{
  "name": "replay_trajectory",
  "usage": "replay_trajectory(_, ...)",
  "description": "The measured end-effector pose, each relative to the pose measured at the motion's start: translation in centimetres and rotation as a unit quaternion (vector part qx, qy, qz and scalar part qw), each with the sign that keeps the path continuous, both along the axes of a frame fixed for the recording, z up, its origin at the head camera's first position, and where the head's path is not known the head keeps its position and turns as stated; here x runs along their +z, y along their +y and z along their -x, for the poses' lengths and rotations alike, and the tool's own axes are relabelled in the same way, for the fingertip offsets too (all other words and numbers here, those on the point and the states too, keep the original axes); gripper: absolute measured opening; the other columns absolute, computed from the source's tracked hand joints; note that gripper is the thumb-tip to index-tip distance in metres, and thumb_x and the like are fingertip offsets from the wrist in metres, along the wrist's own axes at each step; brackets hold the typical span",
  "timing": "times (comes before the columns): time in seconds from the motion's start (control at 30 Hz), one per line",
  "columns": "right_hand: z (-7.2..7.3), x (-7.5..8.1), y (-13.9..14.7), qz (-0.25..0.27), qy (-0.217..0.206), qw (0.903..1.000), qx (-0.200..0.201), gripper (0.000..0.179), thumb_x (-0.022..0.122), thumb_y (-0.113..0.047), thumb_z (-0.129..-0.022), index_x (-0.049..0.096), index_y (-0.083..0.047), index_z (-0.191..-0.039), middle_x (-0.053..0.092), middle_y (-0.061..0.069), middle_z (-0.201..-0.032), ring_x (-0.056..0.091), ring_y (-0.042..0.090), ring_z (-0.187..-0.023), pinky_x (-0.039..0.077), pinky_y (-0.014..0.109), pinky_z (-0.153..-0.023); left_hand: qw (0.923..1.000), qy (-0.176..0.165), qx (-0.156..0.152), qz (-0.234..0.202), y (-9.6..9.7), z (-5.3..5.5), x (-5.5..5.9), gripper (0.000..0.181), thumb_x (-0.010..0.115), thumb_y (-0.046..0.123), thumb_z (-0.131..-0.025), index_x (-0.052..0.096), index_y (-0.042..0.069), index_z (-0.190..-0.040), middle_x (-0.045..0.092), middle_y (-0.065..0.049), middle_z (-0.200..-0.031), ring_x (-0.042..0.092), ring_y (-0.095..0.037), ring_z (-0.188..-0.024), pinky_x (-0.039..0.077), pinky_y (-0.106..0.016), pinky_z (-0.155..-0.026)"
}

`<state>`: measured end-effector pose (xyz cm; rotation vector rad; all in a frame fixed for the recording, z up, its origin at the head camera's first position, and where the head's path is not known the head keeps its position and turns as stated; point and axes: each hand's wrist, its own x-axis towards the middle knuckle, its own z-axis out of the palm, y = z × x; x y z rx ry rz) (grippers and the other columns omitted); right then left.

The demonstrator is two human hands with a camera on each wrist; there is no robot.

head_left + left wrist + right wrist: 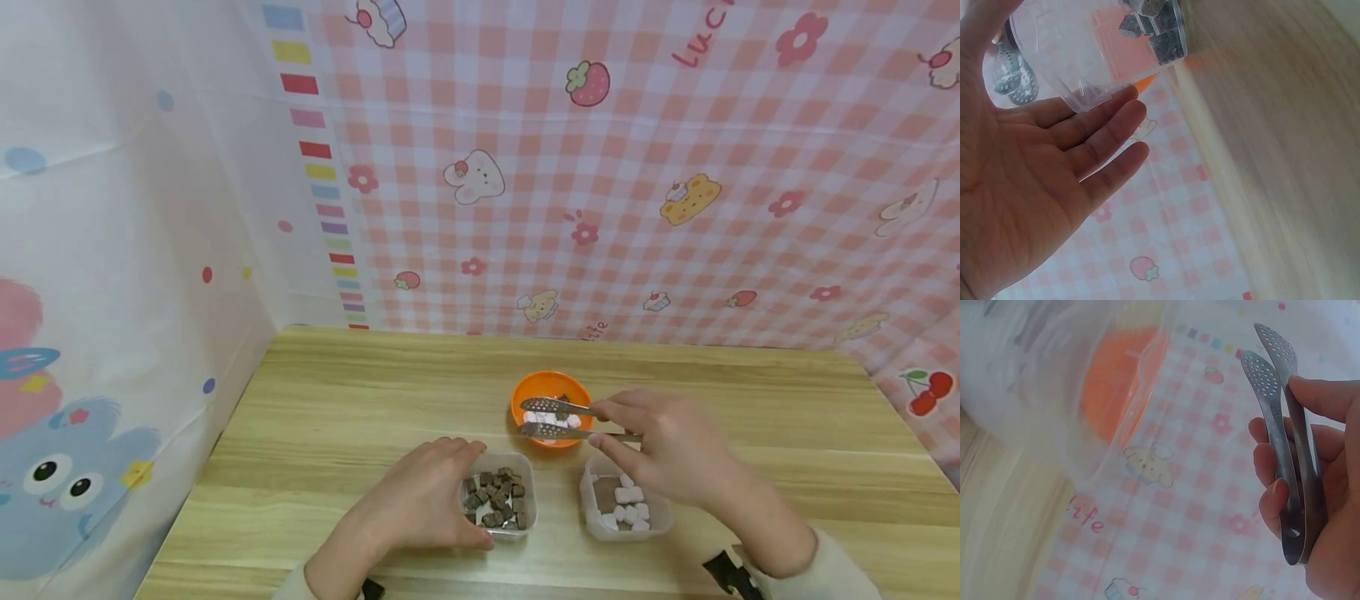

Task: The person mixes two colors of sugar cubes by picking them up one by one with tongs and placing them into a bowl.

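Observation:
My right hand (667, 442) grips metal tongs (1300, 475) with perforated tips, thumb on one arm and fingers round the other. The tips stand apart with nothing between them, over an orange bowl (551, 382) in the head view. White pieces and a dark cube show in the bowl. To the left, my left hand (423, 496) holds a clear plastic container (534, 500) between thumb and fingers. Inside the container lie several dark brown cubes (495, 492). Its wall touches the fingers (1094, 119) in the left wrist view.
A second clear container (626, 533) with several white chunks (630, 504) stands below my right hand, right of the brown cubes. The wooden table (360, 392) ends at a pink checked cloth (525, 250) behind and a white printed cloth (150, 250) at the left.

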<state>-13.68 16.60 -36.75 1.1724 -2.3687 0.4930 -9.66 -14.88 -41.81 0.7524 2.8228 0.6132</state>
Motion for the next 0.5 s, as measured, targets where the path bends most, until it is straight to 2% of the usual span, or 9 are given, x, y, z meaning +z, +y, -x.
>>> replay_trajectory(0.1, -0.4, 0.1, -0.6, -0.015, 0.007, 0.9998, 0.010, 0.028, 0.080, -0.028, -0.091, 0.081, -0.007, -0.108, 0.079, 0.005, -0.102, 0.077, 0.022, -0.089, 0.064, 0.041, -0.071, 1.0000, 0.003, 0.000, 0.000, 0.0, 0.0, 0.0, 0.107, 0.095, 0.057, -0.061, 0.059, 0.001, -0.144, 0.065, -0.017, -0.139, 0.060, -0.034, -0.129, 0.045, -0.052, -0.114)
replay_trajectory(0.27, -0.9, 0.1, -1.6, -0.043, -0.002, 0.9988, 0.024, 0.030, 0.084, -0.026, -0.084, 0.081, -0.007, -0.107, 0.079, 0.003, -0.101, 0.076, 0.018, -0.090, 0.064, 0.038, -0.073, 1.0000, -0.005, 0.004, 0.003, 0.0, 0.0, -0.1, 0.108, 0.095, 0.057, -0.061, 0.058, 0.002, -0.145, 0.063, -0.017, -0.142, 0.058, -0.035, -0.131, 0.044, -0.052, -0.115)
replay_trajectory(0.37, -1.1, 0.0, -2.2, -0.063, -0.007, 0.9974, 0.036, 0.030, 0.087, -0.023, -0.081, 0.081, -0.007, -0.106, 0.078, 0.000, -0.098, 0.073, 0.014, -0.085, 0.062, 0.033, -0.070, 0.9999, -0.008, 0.006, 0.006, 0.0, 0.1, -0.1, 0.108, 0.095, 0.058, -0.061, 0.057, 0.002, -0.146, 0.063, -0.016, -0.142, 0.059, -0.034, -0.130, 0.044, -0.052, -0.114)
replay_trajectory(0.5, -1.2, 0.0, -3.1, -0.095, -0.012, 0.9940, 0.052, 0.024, 0.086, -0.023, -0.081, 0.078, -0.010, -0.100, 0.070, -0.007, -0.087, 0.060, 0.005, -0.072, 0.053, 0.023, -0.060, 1.0000, -0.001, 0.002, 0.007, 0.1, 0.1, -0.1, 0.107, 0.096, 0.057, -0.060, 0.058, 0.002, -0.145, 0.066, -0.014, -0.137, 0.061, -0.031, -0.125, 0.048, -0.050, -0.111)
